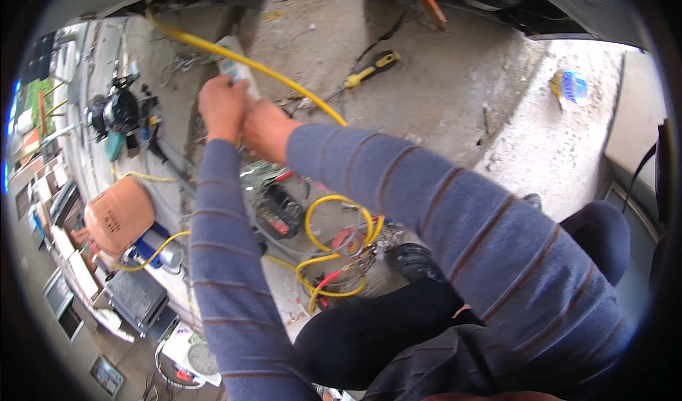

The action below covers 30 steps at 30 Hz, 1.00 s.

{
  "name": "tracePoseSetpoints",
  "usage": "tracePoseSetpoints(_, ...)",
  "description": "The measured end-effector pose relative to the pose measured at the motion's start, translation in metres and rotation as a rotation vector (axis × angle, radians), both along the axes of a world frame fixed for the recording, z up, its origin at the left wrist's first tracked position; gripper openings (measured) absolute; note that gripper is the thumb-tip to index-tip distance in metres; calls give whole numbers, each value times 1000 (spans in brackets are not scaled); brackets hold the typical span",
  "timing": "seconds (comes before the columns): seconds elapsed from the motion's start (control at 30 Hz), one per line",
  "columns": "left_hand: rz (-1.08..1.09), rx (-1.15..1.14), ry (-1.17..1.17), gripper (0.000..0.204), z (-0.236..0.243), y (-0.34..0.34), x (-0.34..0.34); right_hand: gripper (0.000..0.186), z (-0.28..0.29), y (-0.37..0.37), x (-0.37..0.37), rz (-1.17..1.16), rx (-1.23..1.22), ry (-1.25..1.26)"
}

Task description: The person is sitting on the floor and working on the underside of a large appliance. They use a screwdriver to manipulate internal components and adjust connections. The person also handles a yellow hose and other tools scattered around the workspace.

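Observation:
Both my arms reach to the upper left, and my hands meet over the concrete ground. My left hand [222,107] is closed on a white oblong thing [243,73] with a blue-green patch on its face. Against it, my right hand [266,128] is bent inward with its fingers curled; what they grip is hidden. A yellow hose [277,78] passes just beyond both hands. Lying on the ground to their right is a screwdriver [376,68] with a yellow and black handle.
Below my hands lie a black tool [279,210], a red ring-shaped roll [348,240] and looped yellow cable [320,257]. Leftward are black equipment [121,110] and an orange cylinder [117,216]. A bottle [570,87] lies on the pale strip at right; dark bodywork [561,3] overhangs the top.

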<state>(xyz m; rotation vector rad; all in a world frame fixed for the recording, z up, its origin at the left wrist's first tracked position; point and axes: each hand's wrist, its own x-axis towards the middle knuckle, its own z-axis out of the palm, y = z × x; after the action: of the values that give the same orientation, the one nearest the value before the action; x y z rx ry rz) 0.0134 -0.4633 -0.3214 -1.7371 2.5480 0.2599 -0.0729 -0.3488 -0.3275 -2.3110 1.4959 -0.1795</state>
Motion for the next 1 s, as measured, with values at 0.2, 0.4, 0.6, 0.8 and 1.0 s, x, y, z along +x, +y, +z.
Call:
tracePoseSetpoints(0.2, -77, 44, 115, 29, -5, -7, 1, 52, -12, -9, 21, -124, 13, 64)
tracePoseSetpoints(0.4, -133, 186, 130, 25, 0, -28, 15, 45, 0, -17, 27, -105, 124, 78)
tracePoseSetpoints(0.6, -43, 285, 146, 26, 53, -33, 53, 36, 6, -5, 14, -32, 74, 121)
tracePoseSetpoints(0.8, 99, 183, 235, 32, 127, 104, 59, 27, 6, -11, 9, -7, -123, -73)
tracePoseSetpoints(1.0, 75, -120, 120, 36, 82, 185, 54, 13, 22, 71, -57, 109, -569, -426)
